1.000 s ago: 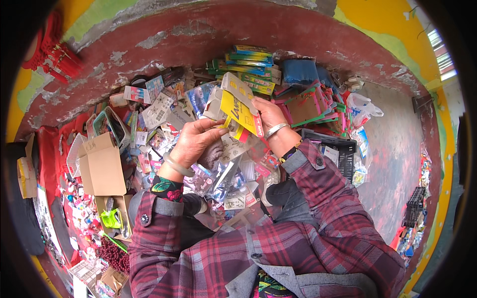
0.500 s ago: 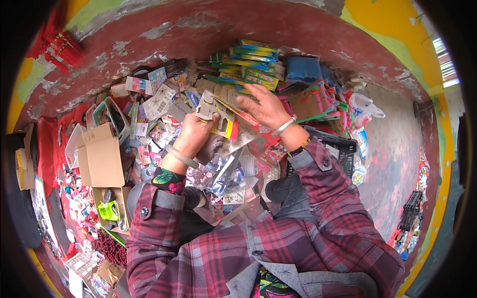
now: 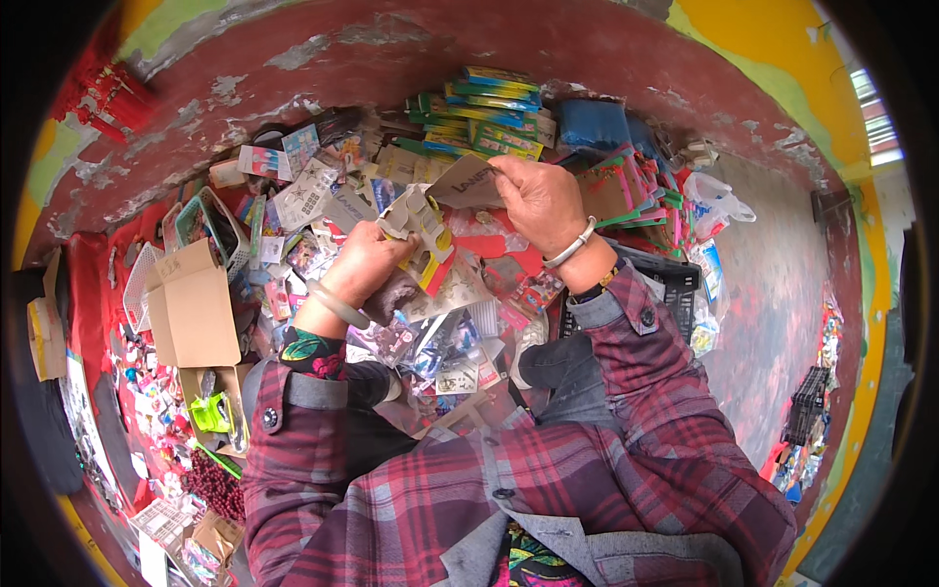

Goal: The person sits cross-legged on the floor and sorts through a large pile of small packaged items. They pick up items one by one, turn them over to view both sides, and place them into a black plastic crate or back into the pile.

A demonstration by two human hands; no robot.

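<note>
My left hand is closed on a torn piece of cardboard packaging, grey with cut-out holes and yellow and red printed parts. Just up and to the right, my right hand pinches the edge of a flat greyish-brown card with dark printing. The card's left end lies close to the packaging; whether the two are still joined I cannot tell. A dark fuzzy piece shows under my left hand. Below both hands is a heap of clear-wrapped small goods and printed cards.
Stacked yellow-and-blue packs stand by the peeling red wall. Pink- and green-edged boards lie to the right above a black crate. An open cardboard box, white baskets and dark red beads are at the left.
My right hand has gone from open fingers beside the packaging to a pinch on the greyish-brown card, drawn out to the right. My left hand has shifted slightly left and down with the packaging.
</note>
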